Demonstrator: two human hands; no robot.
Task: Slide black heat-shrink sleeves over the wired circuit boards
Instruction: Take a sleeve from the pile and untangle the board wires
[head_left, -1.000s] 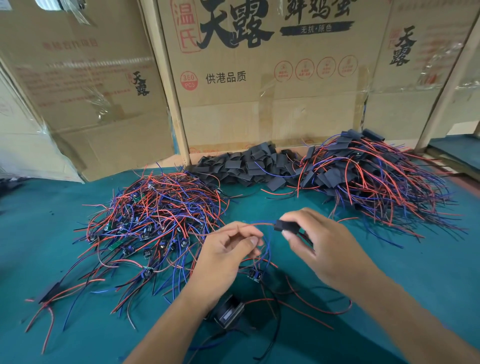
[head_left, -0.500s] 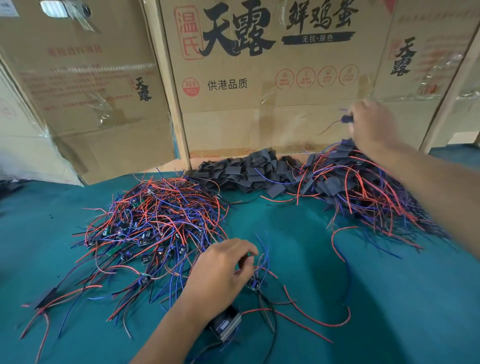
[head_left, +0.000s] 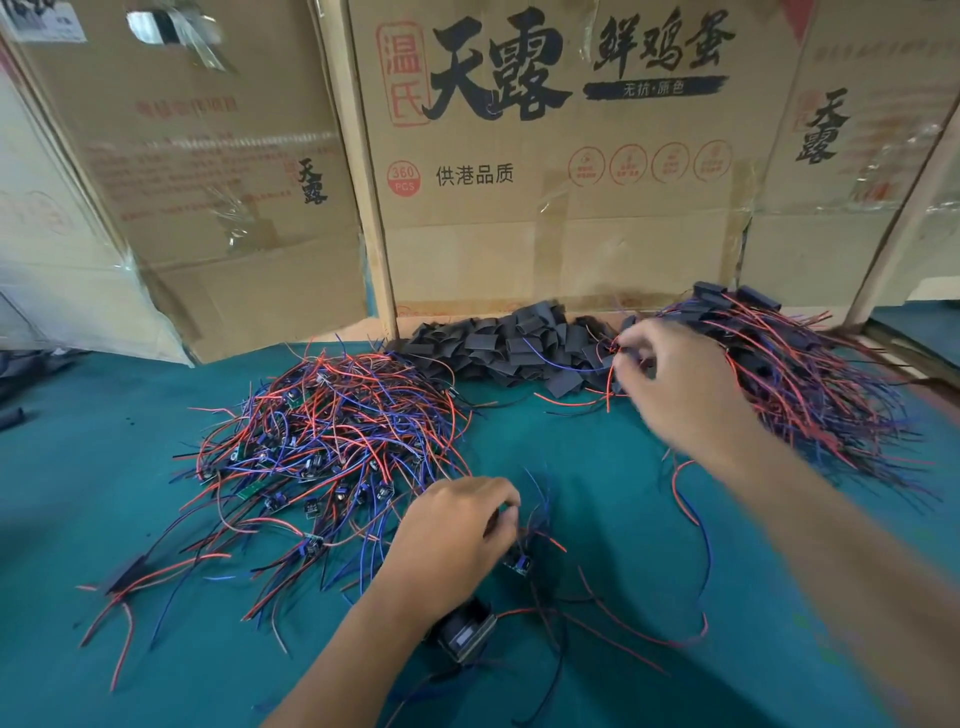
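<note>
Against a wall of cardboard boxes (head_left: 561, 171), on green table (head_left: 104, 519): left a tangle of wired circuit boards (head_left: 322, 441), in middle a heap of black heat-shrink sleeves (head_left: 498, 348), right a pile of sleeved boards (head_left: 810, 379). Right hand (head_left: 675, 384) reaching at edge of sleeve heap, fingers curled, blurred, cannot tell if grasping. Left hand (head_left: 457, 525) pinching wires just above one small board (head_left: 517, 561).

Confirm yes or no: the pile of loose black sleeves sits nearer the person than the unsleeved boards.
No, the black sleeves lie at the back against the cardboard box, beyond the unsleeved boards.
</note>
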